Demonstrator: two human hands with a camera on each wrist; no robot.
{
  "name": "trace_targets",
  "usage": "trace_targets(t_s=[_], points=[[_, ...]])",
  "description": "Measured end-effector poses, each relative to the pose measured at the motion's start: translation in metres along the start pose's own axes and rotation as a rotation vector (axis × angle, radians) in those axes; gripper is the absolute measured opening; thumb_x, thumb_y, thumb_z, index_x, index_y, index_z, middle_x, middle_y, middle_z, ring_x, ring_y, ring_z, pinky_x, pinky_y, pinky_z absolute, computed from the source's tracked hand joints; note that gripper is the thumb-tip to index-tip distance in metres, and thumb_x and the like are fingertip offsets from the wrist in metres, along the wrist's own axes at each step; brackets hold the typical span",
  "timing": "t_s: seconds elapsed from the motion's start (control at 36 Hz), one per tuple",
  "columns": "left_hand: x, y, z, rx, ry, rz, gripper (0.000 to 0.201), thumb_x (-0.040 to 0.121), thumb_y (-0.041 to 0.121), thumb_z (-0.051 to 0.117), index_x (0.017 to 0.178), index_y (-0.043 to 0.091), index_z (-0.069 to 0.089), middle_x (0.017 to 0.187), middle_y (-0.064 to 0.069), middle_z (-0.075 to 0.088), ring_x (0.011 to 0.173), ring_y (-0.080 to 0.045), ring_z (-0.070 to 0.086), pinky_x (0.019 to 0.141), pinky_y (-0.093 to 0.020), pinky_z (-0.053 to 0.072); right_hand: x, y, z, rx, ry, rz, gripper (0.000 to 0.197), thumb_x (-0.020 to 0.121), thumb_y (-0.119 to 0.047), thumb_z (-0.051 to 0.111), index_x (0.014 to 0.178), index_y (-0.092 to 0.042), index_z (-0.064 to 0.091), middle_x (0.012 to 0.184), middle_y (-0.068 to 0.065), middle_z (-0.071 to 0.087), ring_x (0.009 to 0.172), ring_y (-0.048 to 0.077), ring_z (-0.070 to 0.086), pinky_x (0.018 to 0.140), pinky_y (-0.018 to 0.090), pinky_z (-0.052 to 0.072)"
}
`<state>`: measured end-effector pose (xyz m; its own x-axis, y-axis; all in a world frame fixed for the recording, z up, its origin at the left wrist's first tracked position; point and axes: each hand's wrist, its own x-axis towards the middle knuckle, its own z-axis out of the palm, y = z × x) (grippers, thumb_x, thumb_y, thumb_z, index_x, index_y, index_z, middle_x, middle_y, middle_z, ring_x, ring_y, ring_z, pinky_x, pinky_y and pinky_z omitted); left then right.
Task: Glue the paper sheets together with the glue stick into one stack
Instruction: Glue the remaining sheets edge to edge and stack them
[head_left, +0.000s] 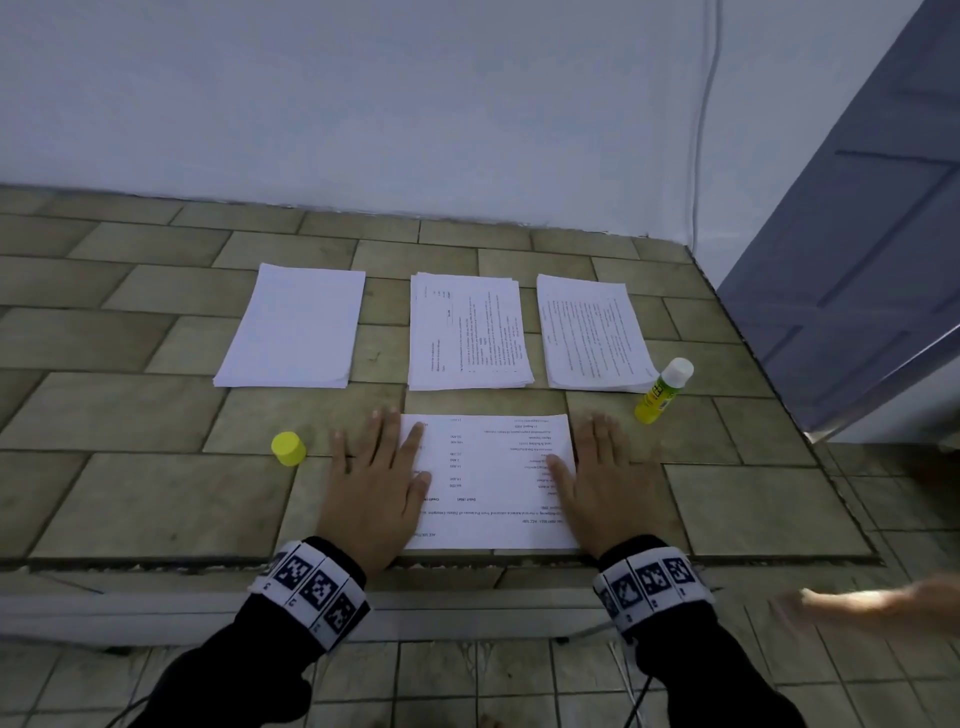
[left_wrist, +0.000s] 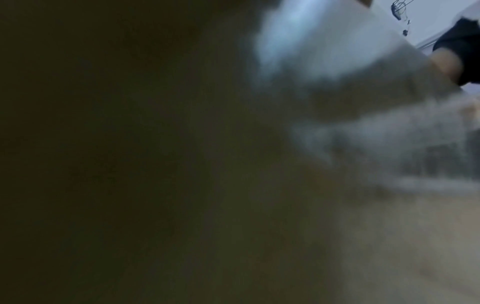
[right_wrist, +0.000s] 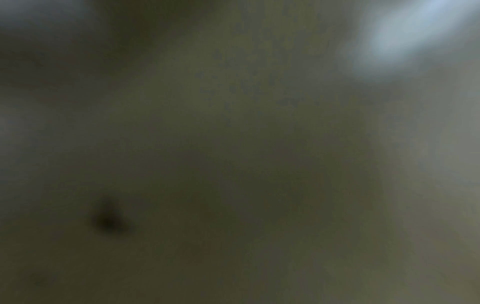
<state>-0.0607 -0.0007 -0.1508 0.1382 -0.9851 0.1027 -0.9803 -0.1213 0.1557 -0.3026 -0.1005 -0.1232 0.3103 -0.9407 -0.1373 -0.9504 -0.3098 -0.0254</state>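
left hand flat, fingers straight, on printed sheet | right hand likewise; wrist views blurred, seemingly resting | glue stick uncapped; cap apart

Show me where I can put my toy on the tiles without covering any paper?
Bare tiles lie left of the blank white paper pile and the loose yellow cap. It is crowded around the printed sheet under the left hand and right hand, and by the yellow glue stick.

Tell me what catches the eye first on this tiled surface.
Two flat hands, left hand and right hand, press the side edges of a printed sheet near the front edge. Behind it lie three paper piles in a row; the uncapped glue stick stands at right, its yellow cap at left.
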Motion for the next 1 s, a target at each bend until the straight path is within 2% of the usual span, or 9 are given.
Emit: trace_targets(t_s=[0.11, 0.19, 0.31, 0.39, 0.58, 0.75, 0.83, 0.92, 1.0], points=[[0.000, 0.001, 0.001, -0.005, 0.015, -0.004, 0.062, 0.095, 0.043, 0.026, 0.143, 0.011, 0.047, 0.151, -0.018, 0.039, 0.141, -0.034, 0.034, 0.107, -0.066, 0.028, -0.007, -0.030, -0.004, 0.035, 0.092, -0.073, 0.088, 0.091, -0.062, -0.006, 0.150, -0.005, 0.027, 0.157, 0.013, 0.026, 0.144, 0.027, 0.028, 0.111, 0.063, 0.008], [0.001, 0.000, 0.002, -0.015, 0.025, -0.007, 0.062, 0.095, 0.045, 0.026, 0.144, 0.012, 0.046, 0.152, -0.017, 0.038, 0.142, -0.034, 0.033, 0.108, -0.066, 0.027, -0.012, -0.066, -0.004, 0.095, -0.003, -0.299, 0.095, 0.077, -0.064, -0.025, 0.153, -0.012, -0.004, 0.162, 0.004, -0.006, 0.149, 0.017, -0.006, 0.116, 0.058, -0.008], [0.001, -0.001, 0.003, -0.013, 0.031, 0.005, 0.063, 0.095, 0.045, 0.026, 0.143, 0.012, 0.048, 0.151, -0.019, 0.039, 0.140, -0.035, 0.036, 0.106, -0.066, 0.029, -0.009, -0.094, 0.006, 0.114, -0.040, -0.462, 0.100, 0.074, -0.064, -0.030, 0.154, -0.013, 0.004, 0.162, 0.001, -0.003, 0.149, 0.014, -0.006, 0.116, 0.058, -0.010], [0.001, -0.002, 0.003, -0.006, 0.035, 0.012, 0.063, 0.095, 0.045, 0.026, 0.144, 0.011, 0.047, 0.151, -0.019, 0.039, 0.140, -0.036, 0.037, 0.106, -0.067, 0.030, -0.006, -0.088, 0.013, 0.103, 0.010, -0.436, 0.095, 0.082, -0.063, -0.025, 0.154, -0.014, 0.013, 0.161, 0.000, 0.008, 0.149, 0.013, 0.004, 0.117, 0.059, -0.001], [0.000, -0.002, 0.003, -0.034, 0.026, -0.009, 0.063, 0.096, 0.047, 0.023, 0.148, 0.014, 0.040, 0.155, -0.019, 0.032, 0.145, -0.034, 0.028, 0.111, -0.064, 0.023, 0.001, -0.019, 0.008, 0.069, 0.018, -0.193, 0.088, 0.079, -0.063, -0.018, 0.154, -0.019, -0.001, 0.162, -0.005, -0.003, 0.148, 0.008, -0.004, 0.117, 0.052, -0.004], [0.001, 0.001, 0.002, -0.035, 0.027, -0.020, 0.062, 0.095, 0.045, 0.026, 0.145, 0.013, 0.045, 0.152, -0.019, 0.037, 0.142, -0.034, 0.033, 0.109, -0.065, 0.026, 0.001, -0.023, 0.007, 0.018, 0.081, -0.038, 0.081, 0.091, -0.056, 0.003, 0.149, -0.006, 0.028, 0.157, 0.010, 0.025, 0.146, 0.023, 0.022, 0.110, 0.062, -0.005], [0.001, 0.001, 0.001, -0.018, 0.024, -0.021, 0.062, 0.095, 0.045, 0.027, 0.144, 0.013, 0.047, 0.151, -0.020, 0.039, 0.141, -0.034, 0.035, 0.108, -0.065, 0.027, -0.006, -0.051, 0.003, 0.069, 0.077, -0.155, 0.077, 0.095, -0.056, 0.007, 0.149, -0.005, 0.030, 0.156, 0.012, 0.028, 0.145, 0.026, 0.026, 0.111, 0.064, 0.005], [0.000, 0.001, 0.000, -0.010, 0.014, -0.017, 0.062, 0.094, 0.045, 0.028, 0.143, 0.012, 0.048, 0.150, -0.020, 0.040, 0.140, -0.035, 0.038, 0.107, -0.065, 0.029, -0.011, -0.079, 0.008, 0.098, 0.019, -0.390, 0.083, 0.092, -0.061, -0.008, 0.153, -0.010, 0.015, 0.160, 0.004, 0.009, 0.147, 0.019, 0.004, 0.115, 0.063, 0.005], [0.000, 0.001, -0.001, -0.007, 0.006, -0.015, 0.063, 0.094, 0.045, 0.027, 0.143, 0.012, 0.047, 0.150, -0.021, 0.040, 0.140, -0.035, 0.038, 0.107, -0.065, 0.030, -0.012, -0.084, 0.009, 0.076, -0.053, -0.410, 0.080, 0.096, -0.059, -0.001, 0.147, -0.010, 0.036, 0.155, 0.004, 0.031, 0.143, 0.018, 0.029, 0.110, 0.063, 0.026]])
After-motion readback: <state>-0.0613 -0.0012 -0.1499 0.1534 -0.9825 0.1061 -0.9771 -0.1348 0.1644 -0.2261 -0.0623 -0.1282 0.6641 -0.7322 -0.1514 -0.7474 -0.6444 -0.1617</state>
